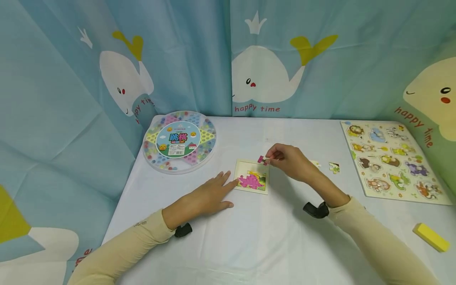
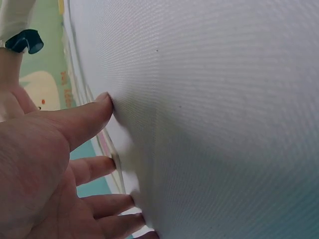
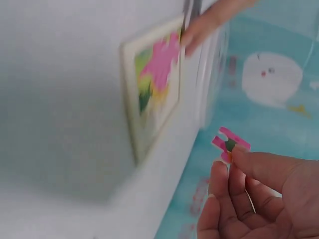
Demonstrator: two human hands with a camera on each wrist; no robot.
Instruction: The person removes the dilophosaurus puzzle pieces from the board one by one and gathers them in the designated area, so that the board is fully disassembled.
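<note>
Woven white tabletop (image 1: 249, 237): right hand (image 1: 290, 162) pinches a pink, notched puzzle piece (image 1: 262, 160); left hand (image 1: 213, 194), fingers spread, touches the square frame (image 1: 246, 166) at left.

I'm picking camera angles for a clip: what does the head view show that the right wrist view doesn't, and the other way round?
Only the head view: animal board, yellow block, loose pieces. Only the right wrist view: the palm side of the right hand. Both: the puzzle tray, the pink piece that hand pinches, some of the left hand, and the whale curtain.
</note>
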